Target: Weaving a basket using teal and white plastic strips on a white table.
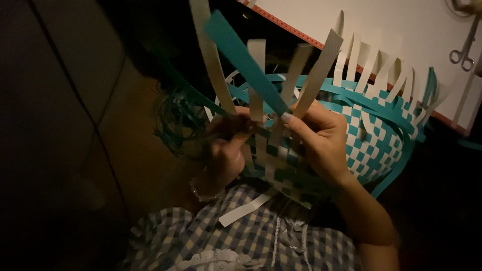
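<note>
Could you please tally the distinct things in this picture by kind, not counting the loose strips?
Woven basket: 1
Scissors: 1
White board: 1
Hands: 2, left hand and right hand, both gripping basket strips
Bracelet: 1
Total: 6

Two hands, left (226, 145) and right (321, 138); one half-woven teal-and-white paper-strip basket (376, 145); one pair of scissors (466, 47); one white board (401, 30); one bracelet (201, 193).

The room lay dim, a dark tiled floor (60, 100) to one side, a white board (401, 30) beyond.
</note>
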